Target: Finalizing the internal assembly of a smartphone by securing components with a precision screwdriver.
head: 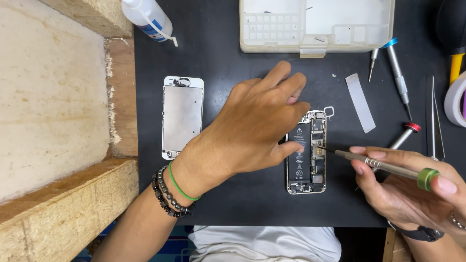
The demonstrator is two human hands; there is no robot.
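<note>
My left hand (pixel 257 126) lay open, steadying the opened silver phone body (pixel 307 153) on the black mat (pixel 218 58); my right hand (pixel 405 182) gripped a slim green-capped screwdriver (pixel 383 165), tip seemingly inside. Light, fragile; I held its edges.

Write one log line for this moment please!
left hand: steadies opened silver phone | right hand: holds green-capped metal screwdriver, tip inside phone

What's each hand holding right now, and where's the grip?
Right hand holds a green-capped screwdriver by its handle, tip at the opened phone. Left hand grips nothing; it rests on the phone's left edge, steadying it.
</note>
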